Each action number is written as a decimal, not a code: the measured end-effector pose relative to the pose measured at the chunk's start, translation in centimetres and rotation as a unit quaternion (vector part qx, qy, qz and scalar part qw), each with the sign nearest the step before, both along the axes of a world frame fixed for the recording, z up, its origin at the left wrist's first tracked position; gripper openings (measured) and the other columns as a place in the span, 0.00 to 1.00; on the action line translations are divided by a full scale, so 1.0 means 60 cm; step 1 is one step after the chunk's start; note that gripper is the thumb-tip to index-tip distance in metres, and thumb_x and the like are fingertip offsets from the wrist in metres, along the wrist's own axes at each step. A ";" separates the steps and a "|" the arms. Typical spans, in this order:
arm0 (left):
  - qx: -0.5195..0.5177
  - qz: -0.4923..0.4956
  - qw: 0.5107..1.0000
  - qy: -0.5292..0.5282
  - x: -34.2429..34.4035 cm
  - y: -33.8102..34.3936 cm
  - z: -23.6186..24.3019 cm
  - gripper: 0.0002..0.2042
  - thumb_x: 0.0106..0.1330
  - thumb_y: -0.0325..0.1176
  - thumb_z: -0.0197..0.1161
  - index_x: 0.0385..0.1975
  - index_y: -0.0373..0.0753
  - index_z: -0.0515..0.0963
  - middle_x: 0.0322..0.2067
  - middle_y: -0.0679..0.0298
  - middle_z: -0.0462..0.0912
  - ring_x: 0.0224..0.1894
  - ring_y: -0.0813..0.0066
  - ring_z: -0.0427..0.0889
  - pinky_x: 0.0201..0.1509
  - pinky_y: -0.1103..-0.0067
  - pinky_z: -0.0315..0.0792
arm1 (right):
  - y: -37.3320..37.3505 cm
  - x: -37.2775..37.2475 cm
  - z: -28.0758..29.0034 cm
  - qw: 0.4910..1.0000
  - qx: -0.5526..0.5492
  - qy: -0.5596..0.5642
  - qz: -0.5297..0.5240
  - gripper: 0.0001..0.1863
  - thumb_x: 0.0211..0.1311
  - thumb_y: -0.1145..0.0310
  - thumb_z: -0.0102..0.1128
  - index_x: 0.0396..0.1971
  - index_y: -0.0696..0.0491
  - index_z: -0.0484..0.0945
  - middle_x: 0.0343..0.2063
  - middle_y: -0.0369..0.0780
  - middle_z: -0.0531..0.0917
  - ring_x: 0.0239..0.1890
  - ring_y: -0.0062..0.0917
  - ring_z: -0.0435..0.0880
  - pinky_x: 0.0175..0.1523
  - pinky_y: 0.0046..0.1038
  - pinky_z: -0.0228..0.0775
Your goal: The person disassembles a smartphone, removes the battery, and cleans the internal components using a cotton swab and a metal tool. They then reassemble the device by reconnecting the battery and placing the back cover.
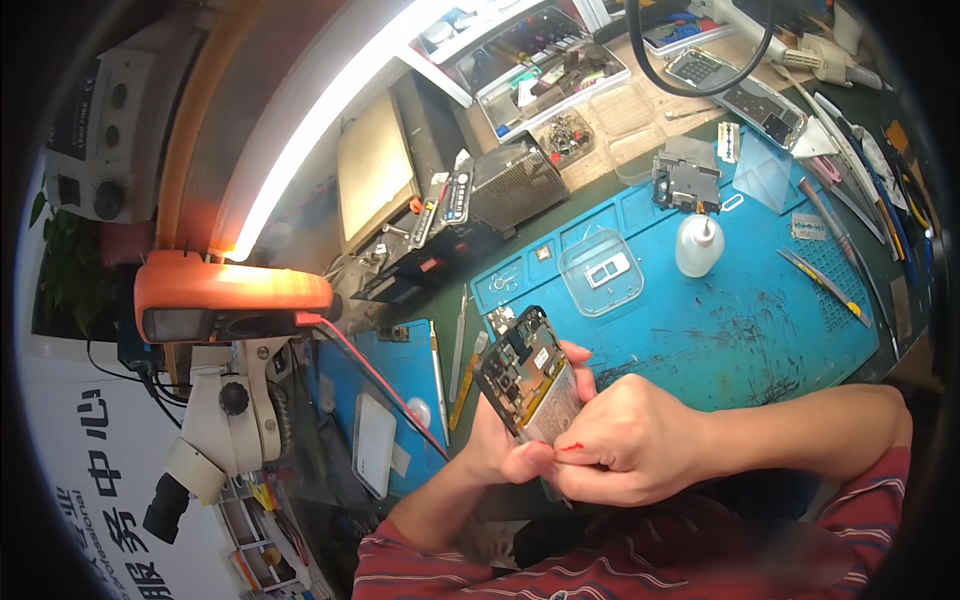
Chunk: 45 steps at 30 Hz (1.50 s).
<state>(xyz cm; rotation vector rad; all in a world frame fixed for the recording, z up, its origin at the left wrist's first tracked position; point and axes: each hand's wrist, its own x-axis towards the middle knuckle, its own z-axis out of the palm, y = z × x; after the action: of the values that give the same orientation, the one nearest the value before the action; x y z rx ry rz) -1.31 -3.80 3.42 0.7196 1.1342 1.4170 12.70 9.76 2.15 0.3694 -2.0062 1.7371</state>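
An opened smartphone [522, 362], its circuit board and camera parts showing, is tilted up in my left hand [490, 445]. The fingers of that hand wrap round the phone's sides and its thumb lies at the lower edge. Below the board sits a grey printed battery [556, 412] with a yellow strip along its upper edge. My right hand [632, 440] is closed against the phone's lower end, covering part of the battery. What its fingertips pinch is hidden. A small red mark shows on its thumb side.
A blue work mat [700, 350] bears a clear tray [600, 272], a white squeeze bottle [699, 246] and tweezers [825, 288]. To the left are an orange multimeter [235, 295] with a red lead and a microscope [225, 410]. Another opened phone [740, 95] lies far right.
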 end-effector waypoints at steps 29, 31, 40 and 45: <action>0.068 0.082 0.994 0.030 -0.017 0.012 -0.002 0.59 0.50 0.74 0.68 0.71 0.31 0.57 0.51 0.57 0.76 0.55 0.67 0.78 0.61 0.70 0.73 | 0.041 -0.028 0.006 0.977 0.129 0.104 -0.136 0.11 0.56 0.73 0.71 0.40 0.50 0.84 0.23 0.37 0.79 0.24 0.31 0.81 0.29 0.30 0.73; 0.071 0.030 0.997 -0.019 -0.027 0.010 -0.004 0.61 0.50 0.74 0.68 0.73 0.30 0.52 0.54 0.56 0.75 0.60 0.64 0.76 0.66 0.68 0.69 | 0.042 -0.027 0.006 0.978 0.124 0.101 -0.131 0.12 0.55 0.74 0.72 0.40 0.51 0.85 0.23 0.37 0.79 0.24 0.30 0.81 0.29 0.30 0.73; 0.054 -0.037 0.983 -0.173 -0.041 -0.002 0.000 0.73 0.29 0.76 0.72 0.76 0.39 0.46 0.68 0.48 0.64 0.64 0.57 0.74 0.68 0.60 0.72 | 0.041 -0.011 0.019 0.977 0.045 0.050 -0.203 0.06 0.62 0.72 0.68 0.36 0.56 0.81 0.25 0.37 0.80 0.24 0.20 0.79 0.30 0.23 0.72; 0.095 0.000 0.988 -0.119 -0.032 0.003 -0.002 0.69 0.34 0.69 0.78 0.76 0.39 0.48 0.66 0.51 0.67 0.64 0.58 0.75 0.68 0.60 0.72 | 0.020 -0.009 0.010 0.937 -0.233 -0.219 -0.141 0.18 0.68 0.59 0.66 0.41 0.57 0.70 0.30 0.36 0.80 0.30 0.15 0.80 0.28 0.20 0.71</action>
<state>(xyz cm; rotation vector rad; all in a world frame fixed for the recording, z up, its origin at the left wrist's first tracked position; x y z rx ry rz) -3.21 -3.62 3.30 0.6611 0.8226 1.5798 12.14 10.97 2.74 -0.4789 -1.7151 2.1473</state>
